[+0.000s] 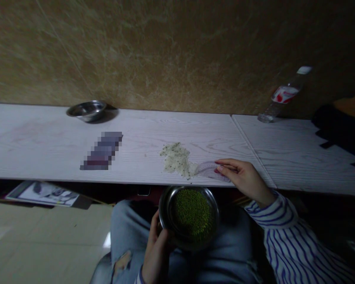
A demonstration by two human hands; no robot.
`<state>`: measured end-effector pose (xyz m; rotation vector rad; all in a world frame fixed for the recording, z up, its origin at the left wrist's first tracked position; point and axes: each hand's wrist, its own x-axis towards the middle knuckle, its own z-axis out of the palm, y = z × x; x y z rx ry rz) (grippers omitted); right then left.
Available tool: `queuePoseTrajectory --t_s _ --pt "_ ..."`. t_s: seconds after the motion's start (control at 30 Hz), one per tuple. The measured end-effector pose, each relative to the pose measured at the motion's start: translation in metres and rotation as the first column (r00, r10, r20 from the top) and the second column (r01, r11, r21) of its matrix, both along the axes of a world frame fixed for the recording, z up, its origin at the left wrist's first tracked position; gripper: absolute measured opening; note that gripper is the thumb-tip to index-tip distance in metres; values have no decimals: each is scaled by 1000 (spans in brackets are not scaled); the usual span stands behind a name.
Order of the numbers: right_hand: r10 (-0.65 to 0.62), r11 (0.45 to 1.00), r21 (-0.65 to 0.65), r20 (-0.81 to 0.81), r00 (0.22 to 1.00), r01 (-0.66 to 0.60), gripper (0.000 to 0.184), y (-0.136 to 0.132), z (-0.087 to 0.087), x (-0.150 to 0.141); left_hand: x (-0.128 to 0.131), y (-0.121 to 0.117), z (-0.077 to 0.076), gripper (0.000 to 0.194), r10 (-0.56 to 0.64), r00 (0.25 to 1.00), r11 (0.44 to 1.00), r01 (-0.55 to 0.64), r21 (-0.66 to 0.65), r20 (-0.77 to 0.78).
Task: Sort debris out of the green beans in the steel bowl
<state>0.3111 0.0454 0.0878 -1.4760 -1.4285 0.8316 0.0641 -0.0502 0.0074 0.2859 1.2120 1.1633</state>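
Observation:
My left hand (158, 248) grips the rim of a metal bowl (163, 205) at its left side, just below the table's front edge. Green beans, apparently mung beans (193, 211), lie inside the bowl. With its fingers pinched, my right hand (245, 177) holds a clear plastic protractor (208, 169) low at the table surface. The protractor's left edge meets a loose pile of white grains like rice (177, 159), with small dark bits mixed in. The right fingers partly cover the protractor.
A second metal bowl (88, 111) stands at the back left of the white wooden table (142, 130). Nearer lies a flat blurred-out object (102, 152). A plastic bottle (284, 96) stands by the wall at right, beside dark cloth (340, 126). Papers (47, 193) show below the table.

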Motion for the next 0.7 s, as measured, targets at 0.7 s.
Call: queuePoseTrajectory --t_s 0.7 --pt "28 1000 0 -46 999 -28 27 -15 -5 -13 2 0 6 62 -25 1000 1000 25 9 -17"
